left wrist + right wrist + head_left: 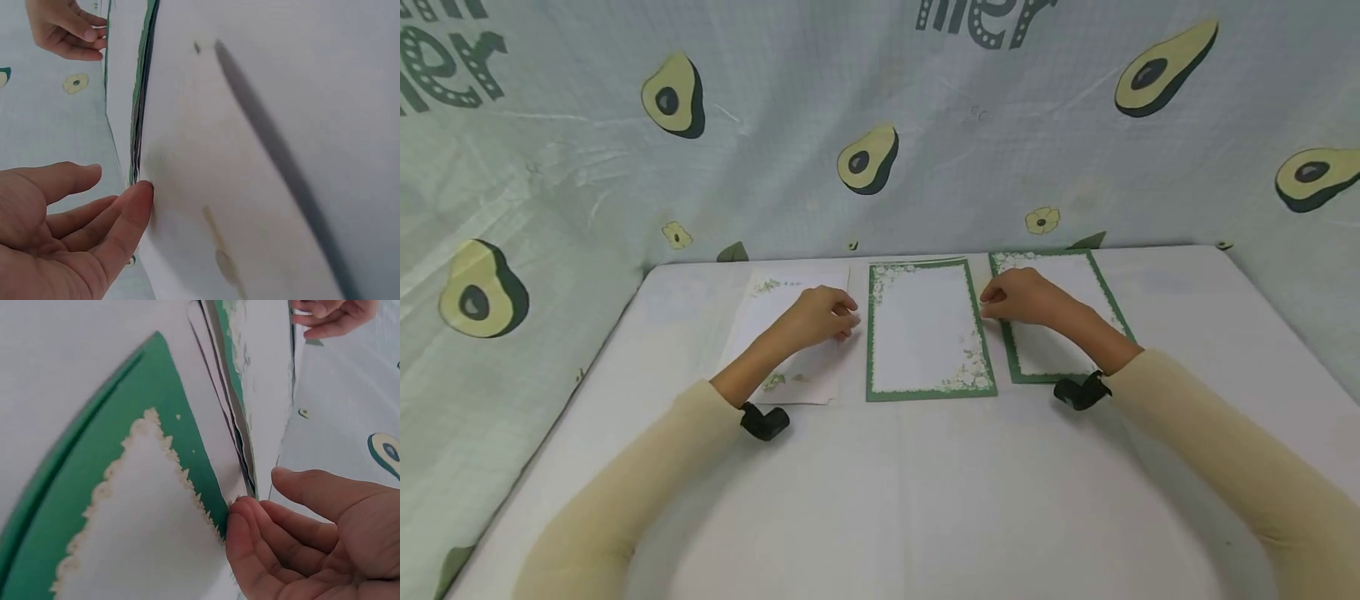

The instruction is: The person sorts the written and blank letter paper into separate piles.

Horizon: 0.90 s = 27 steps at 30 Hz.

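Three groups of paper lie side by side. On the left is white paper (756, 321) with small green floral prints. A stack of paper with a green floral border (928, 333) lies in the middle, its layered edges showing in both wrist views. Another green-bordered sheet (1048, 354) lies on the right. My left hand (822, 317) is at the right edge of the white paper, fingertips touching it and thumb held apart. My right hand (1026, 297) reaches over the right sheet, its bent fingertips at that sheet's left edge, thumb apart.
The papers lie near the back of a table with a white cover (902, 492). Behind it hangs a pale cloth (760, 175) printed with avocados. A black wrist camera (766, 422) is on the left wrist, and another black camera (1081, 391) on the right.
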### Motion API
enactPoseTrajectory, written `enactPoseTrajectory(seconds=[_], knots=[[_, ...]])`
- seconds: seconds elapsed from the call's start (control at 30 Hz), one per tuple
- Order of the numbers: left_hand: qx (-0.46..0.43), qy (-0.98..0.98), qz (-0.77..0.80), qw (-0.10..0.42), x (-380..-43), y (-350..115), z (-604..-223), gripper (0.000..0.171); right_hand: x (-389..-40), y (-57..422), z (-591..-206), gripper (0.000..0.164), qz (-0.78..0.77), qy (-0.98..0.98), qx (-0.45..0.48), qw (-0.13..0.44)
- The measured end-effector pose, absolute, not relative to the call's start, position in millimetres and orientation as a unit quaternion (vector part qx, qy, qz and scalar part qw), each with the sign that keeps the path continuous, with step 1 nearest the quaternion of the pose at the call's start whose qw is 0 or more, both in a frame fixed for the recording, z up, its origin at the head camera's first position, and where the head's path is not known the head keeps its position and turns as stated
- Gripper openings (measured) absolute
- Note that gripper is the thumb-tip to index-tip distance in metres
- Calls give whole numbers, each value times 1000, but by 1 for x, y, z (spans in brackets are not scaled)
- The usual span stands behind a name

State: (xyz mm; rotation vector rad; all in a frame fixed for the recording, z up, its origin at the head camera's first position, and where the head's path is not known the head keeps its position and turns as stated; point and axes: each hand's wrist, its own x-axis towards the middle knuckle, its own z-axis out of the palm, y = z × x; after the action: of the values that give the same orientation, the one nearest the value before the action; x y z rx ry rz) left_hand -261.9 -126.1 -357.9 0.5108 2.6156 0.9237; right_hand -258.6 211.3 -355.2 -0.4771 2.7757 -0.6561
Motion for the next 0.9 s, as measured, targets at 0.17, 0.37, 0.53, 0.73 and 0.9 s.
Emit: enactPoseTrajectory(seconds=[0.17, 0.37, 0.53, 0.73, 0.9], knots=[[157, 925, 304, 165, -275, -119, -359, 30, -268, 211, -355, 34, -263, 942, -132, 160], [148, 917, 328, 171, -279, -115, -358, 22, -272, 208, -362, 34, -315, 927, -98, 179], [144, 913, 340, 172, -278, -114, -365, 21, -268, 201, -363, 32, -347, 915, -72, 193], [118, 905, 374, 166, -280, -110, -368, 21, -265, 199, -360, 32, -364, 911, -51, 185], [92, 888, 413, 181, -281, -110, -367, 21, -267, 199, -360, 37, -372, 907, -41, 192]])
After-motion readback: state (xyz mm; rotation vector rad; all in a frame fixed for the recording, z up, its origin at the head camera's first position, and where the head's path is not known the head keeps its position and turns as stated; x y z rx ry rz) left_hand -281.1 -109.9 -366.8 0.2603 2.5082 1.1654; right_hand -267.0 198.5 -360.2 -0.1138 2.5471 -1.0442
